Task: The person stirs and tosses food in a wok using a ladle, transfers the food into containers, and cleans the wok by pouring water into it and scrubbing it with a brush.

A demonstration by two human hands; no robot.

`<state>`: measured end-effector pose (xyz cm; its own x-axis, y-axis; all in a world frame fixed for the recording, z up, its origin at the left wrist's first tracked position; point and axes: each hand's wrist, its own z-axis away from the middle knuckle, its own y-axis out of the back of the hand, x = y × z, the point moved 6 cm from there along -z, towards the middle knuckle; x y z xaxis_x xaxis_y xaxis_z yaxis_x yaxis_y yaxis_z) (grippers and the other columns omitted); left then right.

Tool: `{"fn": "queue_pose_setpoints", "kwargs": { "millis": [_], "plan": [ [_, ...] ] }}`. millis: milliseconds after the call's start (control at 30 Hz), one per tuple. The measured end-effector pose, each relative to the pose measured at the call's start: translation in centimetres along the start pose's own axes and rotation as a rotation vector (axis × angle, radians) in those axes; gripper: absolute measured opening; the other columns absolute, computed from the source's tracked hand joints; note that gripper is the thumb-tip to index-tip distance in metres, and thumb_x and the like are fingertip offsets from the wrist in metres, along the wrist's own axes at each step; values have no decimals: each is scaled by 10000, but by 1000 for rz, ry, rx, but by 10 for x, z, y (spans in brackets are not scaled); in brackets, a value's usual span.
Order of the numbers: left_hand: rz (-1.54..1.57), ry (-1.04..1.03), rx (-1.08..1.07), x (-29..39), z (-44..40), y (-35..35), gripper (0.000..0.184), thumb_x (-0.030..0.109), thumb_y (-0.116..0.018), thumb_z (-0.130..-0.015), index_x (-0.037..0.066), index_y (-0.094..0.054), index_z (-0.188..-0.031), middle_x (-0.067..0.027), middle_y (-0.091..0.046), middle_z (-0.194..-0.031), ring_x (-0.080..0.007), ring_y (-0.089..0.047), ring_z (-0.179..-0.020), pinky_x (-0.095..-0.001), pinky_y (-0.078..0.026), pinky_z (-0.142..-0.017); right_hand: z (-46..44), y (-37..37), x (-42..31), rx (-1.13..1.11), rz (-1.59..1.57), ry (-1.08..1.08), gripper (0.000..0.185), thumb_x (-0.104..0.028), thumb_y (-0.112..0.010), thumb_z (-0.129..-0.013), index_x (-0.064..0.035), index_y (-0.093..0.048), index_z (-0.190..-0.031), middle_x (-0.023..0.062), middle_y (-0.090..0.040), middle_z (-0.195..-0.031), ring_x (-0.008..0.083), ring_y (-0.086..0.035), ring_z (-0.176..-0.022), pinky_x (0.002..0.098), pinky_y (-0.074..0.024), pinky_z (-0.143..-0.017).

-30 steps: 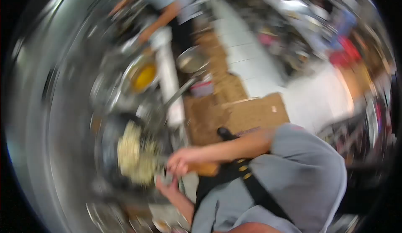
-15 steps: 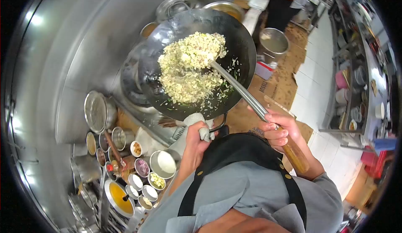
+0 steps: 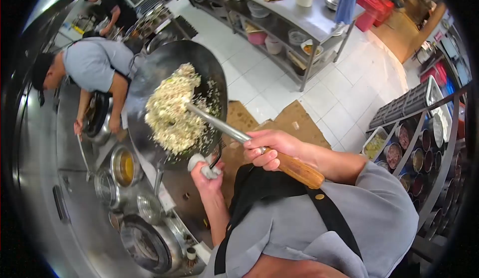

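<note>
My left hand is closed round the looped handle of a large dark wok, with a pale cloth between hand and handle. The wok is held up off the stove and tilted. Fried rice with yellowish and green bits lies heaped in it, some grains scattered toward the right wall. My right hand grips the wooden handle of a long metal ladle. The ladle's bowl end is buried in the rice and hidden.
A co-worker in a grey shirt bends over the stove at left; another person stands behind. A steel table with shelves is across the tiled floor. Cardboard covers the floor. Ingredient racks stand at right.
I have turned right, away from the stove, with the wok carried along. The steel table, ingredient racks and co-workers now show. Both hands keep their holds, and the rice is heaped closer together.
</note>
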<state>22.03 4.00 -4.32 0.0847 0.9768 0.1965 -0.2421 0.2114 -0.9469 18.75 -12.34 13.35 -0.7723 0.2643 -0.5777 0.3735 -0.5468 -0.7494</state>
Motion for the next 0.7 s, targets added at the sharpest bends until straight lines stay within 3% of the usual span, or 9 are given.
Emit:
{"fn": "queue_pose_setpoints", "kwargs": {
  "millis": [67, 100, 167, 267, 300, 400, 433, 567, 700],
  "plan": [
    [-50, 73, -85, 29, 38, -15, 197, 90, -472, -628, 22, -469, -813, -161, -515, -722, -243, -456, -543, -341, -376, -491, 9, -45, 40, 34, -2, 118, 62, -103, -472, -898, -118, -412, -900, -18, -399, -680, 15, -328, -450, 172, -255, -361],
    [-66, 144, -88, 16, 6, -46, 202, 96, -470, -631, 18, -470, -818, -163, -517, -730, -245, -453, -539, -339, -376, -490, 14, -28, 1, 60, -53, 143, 57, -103, -470, -899, -119, -415, -902, -17, -399, -677, 15, -329, -450, 173, -256, -360],
    [-77, 229, -155, 41, 8, -40, 230, 107, -471, -629, -3, -480, -830, -163, -512, -746, -245, -442, -537, -334, -376, -492, -1, -49, 29, 121, -99, 249, 33, -98, -452, -904, -116, -426, -896, -12, -403, -667, 13, -338, -448, 168, -253, -353],
    [-284, 257, -46, 77, 26, -51, 120, 79, -463, -619, 58, -464, -737, -100, -486, -705, -206, -415, -554, -311, -351, -483, -15, -81, 63, 54, -225, 393, 44, -94, -442, -906, -110, -422, -871, -10, -403, -663, 11, -345, -447, 159, -254, -344],
    [-304, 291, -80, 88, 31, -41, 145, 82, -473, -613, 58, -481, -756, -98, -496, -730, -212, -408, -560, -316, -341, -489, -19, -91, 80, 74, -251, 452, 60, -99, -434, -908, -91, -458, -963, -12, -390, -666, 7, -331, -437, 151, -256, -334],
    [-287, 324, -107, 116, 24, 1, 143, 77, -474, -612, 63, -479, -754, -100, -491, -735, -209, -394, -553, -312, -330, -494, -43, -104, 123, 86, -394, 542, 342, -95, -378, -923, -42, -383, -1261, -1, -360, -665, 4, -302, -402, 160, -253, -306],
    [-290, 328, -136, 123, 17, 3, 152, 65, -471, -602, 61, -477, -754, -105, -486, -736, -210, -389, -554, -310, -325, -501, -52, -99, 125, 16, -354, 558, 293, -127, -399, -927, -67, -427, -1212, -8, -371, -686, 2, -300, -416, 155, -261, -316],
    [-348, 353, -207, 161, 13, 18, 177, 40, -453, -579, 56, -475, -753, -110, -487, -734, -212, -389, -548, -310, -319, -495, -57, -113, 146, -15, -330, 746, 314, -121, -381, -933, -34, -386, -1235, -6, -364, -681, -2, -303, -410, 147, -268, -303],
    [-426, 385, -186, 181, 42, 24, 176, 39, -444, -577, 52, -476, -750, -119, -502, -756, -213, -399, -556, -315, -319, -488, -27, -115, 152, 136, -236, 899, 237, -102, -415, -908, -45, -420, -1139, -1, -379, -692, -1, -312, -416, 144, -255, -303]
  ]
}}
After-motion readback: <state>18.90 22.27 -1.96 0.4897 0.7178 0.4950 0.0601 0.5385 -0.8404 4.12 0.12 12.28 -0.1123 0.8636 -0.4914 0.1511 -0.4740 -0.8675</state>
